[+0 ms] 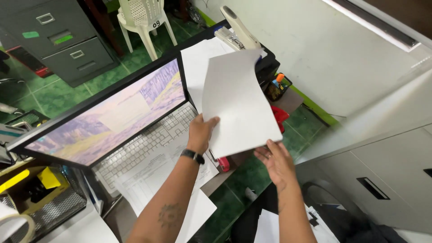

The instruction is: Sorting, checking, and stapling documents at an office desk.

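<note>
Green floor tiles surround a dark desk (252, 36) carrying an open laptop (112, 117). Above the keyboard, a white paper sheaf (236, 103) is held raised, long axis running from lower right to upper left, top edge curling away. Left hand (201, 131) pinches the lower left edge; right hand (275, 161) supports the lower corner, fingers loosely spread.

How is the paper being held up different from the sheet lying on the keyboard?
The held sheet is blank and curves in the air, pinched by the left hand and touched at its lower corner by the right hand. The printed form lies flat across the keyboard, covered in lines. Both are white paper.
</note>
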